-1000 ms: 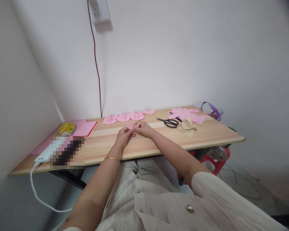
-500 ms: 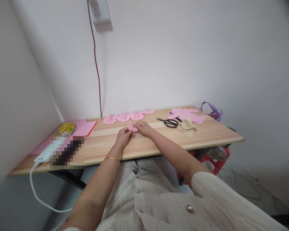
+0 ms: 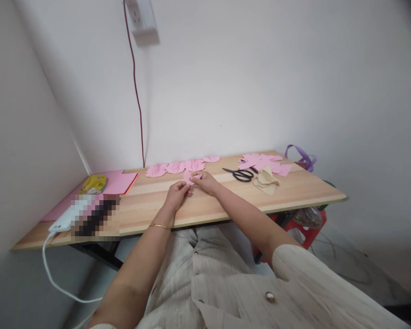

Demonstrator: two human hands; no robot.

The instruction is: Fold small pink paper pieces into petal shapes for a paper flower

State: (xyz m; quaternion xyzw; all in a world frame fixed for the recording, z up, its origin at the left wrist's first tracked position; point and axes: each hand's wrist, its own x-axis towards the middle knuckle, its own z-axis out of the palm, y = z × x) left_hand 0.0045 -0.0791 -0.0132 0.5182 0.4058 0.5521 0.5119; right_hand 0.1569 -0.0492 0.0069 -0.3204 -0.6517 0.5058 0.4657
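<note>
A small piece of pink paper (image 3: 187, 176) is held between both hands over the middle of the wooden table (image 3: 205, 206). My left hand (image 3: 176, 195) pinches its lower left part, fingers closed. On the other side my right hand (image 3: 205, 183) grips it, also closed, and part of the paper sticks out above the knuckles. Fingers hide the rest of the piece. Just behind, along the wall, lie several pink paper cutouts (image 3: 176, 167) with jagged edges and dark marks. Black-handled scissors (image 3: 243, 175) rest to the right of my right hand.
Pink paper scraps (image 3: 263, 163) are heaped at the back right, beside a crumpled beige cloth (image 3: 267, 180). At left lie pink sheets (image 3: 118, 182), a yellow object (image 3: 93, 183) and a white device (image 3: 66, 218) with a cable. A red stool (image 3: 308, 232) stands under the right end.
The pink paper has turned or been folded between the fingers; a pointed flap now shows over my right hand. Both hands stay in nearly the same place.
</note>
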